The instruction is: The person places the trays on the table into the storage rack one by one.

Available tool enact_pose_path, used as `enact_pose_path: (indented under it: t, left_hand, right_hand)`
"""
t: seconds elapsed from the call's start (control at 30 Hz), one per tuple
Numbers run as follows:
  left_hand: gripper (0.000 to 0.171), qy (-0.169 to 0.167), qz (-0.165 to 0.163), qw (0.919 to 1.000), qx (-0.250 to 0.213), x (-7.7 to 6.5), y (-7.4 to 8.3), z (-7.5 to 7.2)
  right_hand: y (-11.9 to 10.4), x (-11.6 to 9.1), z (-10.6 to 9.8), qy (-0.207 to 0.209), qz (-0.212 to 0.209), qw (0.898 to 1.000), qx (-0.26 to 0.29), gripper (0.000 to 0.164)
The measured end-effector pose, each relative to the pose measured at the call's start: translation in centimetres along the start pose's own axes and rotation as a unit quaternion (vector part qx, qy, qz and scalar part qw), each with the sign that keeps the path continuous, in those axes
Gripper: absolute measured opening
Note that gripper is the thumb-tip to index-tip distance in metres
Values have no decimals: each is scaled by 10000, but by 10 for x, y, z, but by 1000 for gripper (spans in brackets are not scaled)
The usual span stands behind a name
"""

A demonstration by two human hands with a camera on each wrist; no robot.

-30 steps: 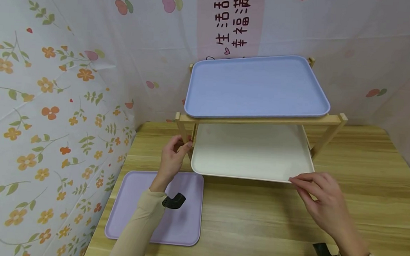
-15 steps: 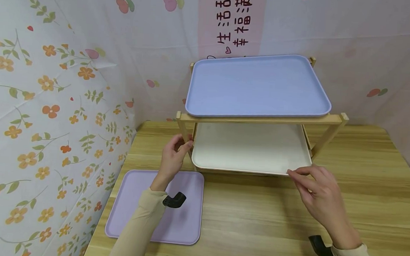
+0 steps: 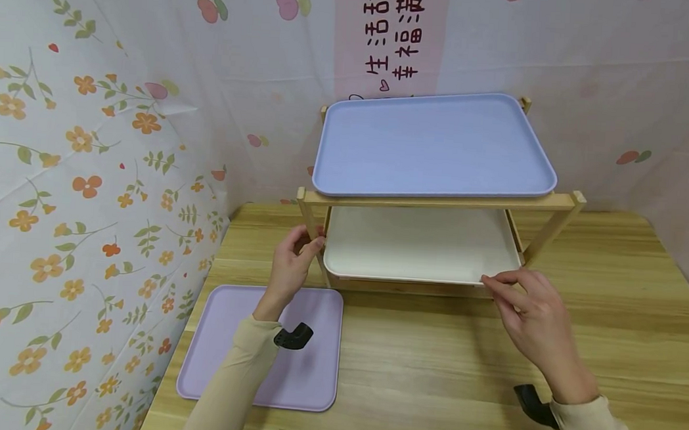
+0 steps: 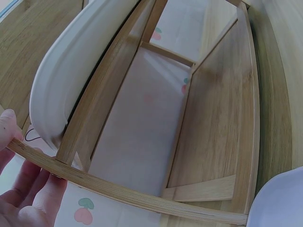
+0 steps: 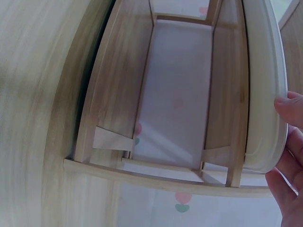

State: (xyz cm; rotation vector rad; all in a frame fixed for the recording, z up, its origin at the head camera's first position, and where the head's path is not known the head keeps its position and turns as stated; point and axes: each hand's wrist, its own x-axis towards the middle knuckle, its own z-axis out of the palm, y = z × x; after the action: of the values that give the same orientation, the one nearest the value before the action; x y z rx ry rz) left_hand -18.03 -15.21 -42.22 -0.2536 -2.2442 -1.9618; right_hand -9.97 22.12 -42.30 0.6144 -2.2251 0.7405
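A wooden shelf rack (image 3: 452, 202) stands on the table. My left hand (image 3: 290, 264) grips its front left post; in the left wrist view, thumb and fingers are on opposite sides of the post (image 4: 118, 190). On the middle level lies a white tray (image 3: 414, 245), its front edge slightly past the rack's front. My right hand (image 3: 536, 312) pinches that edge near its right corner, thumb and fingers on the white rim (image 5: 279, 61) in the right wrist view. Across the rack's top rests a blue tray (image 3: 437, 145).
A purple tray (image 3: 311, 377) lies flat on the wooden table (image 3: 417, 377), left of the rack's front and partly under my left forearm. Below the white tray, wooden slats form a lower shelf (image 5: 118, 71). Patterned cloth (image 3: 259, 58) hangs behind and to the left.
The white tray has slid backward into the rack, its front edge drawing closer to the posts. My right hand has moved forward with it. The left hand stays on the post.
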Motion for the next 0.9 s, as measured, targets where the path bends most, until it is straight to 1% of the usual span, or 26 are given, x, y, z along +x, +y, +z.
enact_pose_path:
  t: [0.13, 0.17, 0.27, 0.4, 0.57, 0.63, 0.8, 0.9]
  left_hand:
    - [32, -38, -18, 10000, -67, 0, 1, 0]
    - [32, -45, -3, 10000, -86, 0, 1, 0]
    - [32, -42, 32, 9999, -107, 0, 0, 1]
    - [31, -11, 29, 10000, -83, 0, 0, 1]
    - [33, -57, 30, 9999, -153, 0, -1, 0]
    - [32, -87, 3, 9998, -154, -1, 8, 1]
    - [30, -110, -55, 9999, -62, -6, 28, 3]
    - [29, -96, -69, 9999, -45, -6, 28, 3]
  right_hand:
    - [2, 2, 1, -48, 31, 10000, -5, 17]
    - [2, 2, 2, -55, 43, 10000, -7, 13]
    - [4, 5, 3, -80, 77, 9999, -36, 20]
    - [5, 7, 5, -104, 121, 9999, -61, 21]
    - [9, 10, 9, 49, 162, 9999, 15, 24]
    - [11, 11, 12, 203, 178, 9996, 57, 27]
    - [13, 12, 17, 356, 228, 9991, 85, 28]
    - [14, 14, 18, 365, 247, 9990, 97, 28]
